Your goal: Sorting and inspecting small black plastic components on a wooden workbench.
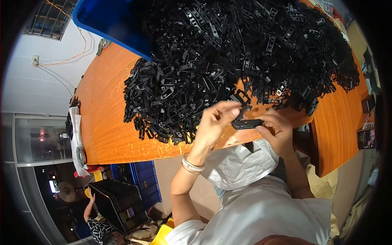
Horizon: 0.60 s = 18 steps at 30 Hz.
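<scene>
A pile of small black plastic parts [179, 90], many of them slotted and oblong, covers much of the table before me. My right hand [277, 130] pinches one end of a black plastic piece [250, 123] just over the table's near edge. Close to the piece's other end, my left hand [217, 119] has thumb and forefinger together, slightly blurred. A small dark bit shows at those fingertips; I cannot make out whether it belongs to the same piece. Bracelets circle my left wrist.
A blue bin [110, 24] stands at the far left of the pile on the orange wooden table [108, 122]. A white sack [241, 165] hangs below the near edge, against me. Dark and blue crates [145, 183] are on the floor at left, near another person [102, 228]. A phone [366, 139] lies at right.
</scene>
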Motion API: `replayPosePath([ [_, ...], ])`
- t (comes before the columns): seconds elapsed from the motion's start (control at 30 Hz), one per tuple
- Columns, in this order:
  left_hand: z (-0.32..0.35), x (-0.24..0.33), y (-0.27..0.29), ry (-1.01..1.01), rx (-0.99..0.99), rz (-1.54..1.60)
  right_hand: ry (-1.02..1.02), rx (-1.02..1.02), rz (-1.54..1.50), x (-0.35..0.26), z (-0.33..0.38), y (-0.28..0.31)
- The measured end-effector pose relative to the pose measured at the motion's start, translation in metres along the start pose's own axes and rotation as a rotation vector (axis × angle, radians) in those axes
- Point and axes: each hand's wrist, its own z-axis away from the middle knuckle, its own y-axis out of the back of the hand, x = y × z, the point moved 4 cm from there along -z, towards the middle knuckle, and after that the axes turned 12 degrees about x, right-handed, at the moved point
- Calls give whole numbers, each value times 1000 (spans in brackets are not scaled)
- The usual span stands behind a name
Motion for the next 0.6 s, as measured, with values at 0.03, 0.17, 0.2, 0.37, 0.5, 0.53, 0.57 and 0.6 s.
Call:
replayPosePath([
  [0.03, 7, -4, 1, 65, -23, -85, 96, 19, 124, -10, 0, 0],
  [0.17, 32, -2, -5, -191, -120, -363, 226, 73, 256, -15, 11, 1],
  [0.2, 38, 2, -8, -315, -135, -456, 223, 70, 256, -16, 13, 1],
  [0.37, 46, 4, -14, -204, -234, -449, 205, -58, 203, -10, 19, -1],
  [0.5, 49, 2, -11, -242, -189, -511, 154, -6, 193, -14, 19, -7],
  [0.53, 49, 2, -10, -301, -172, -529, 139, -33, 191, -12, 18, -8],
  [0.57, 48, 1, -10, -300, -174, -529, 124, -58, 189, -10, 17, -9],
  [0.6, 47, 0, -9, -305, -173, -539, 122, -58, 190, -10, 15, -10],
])
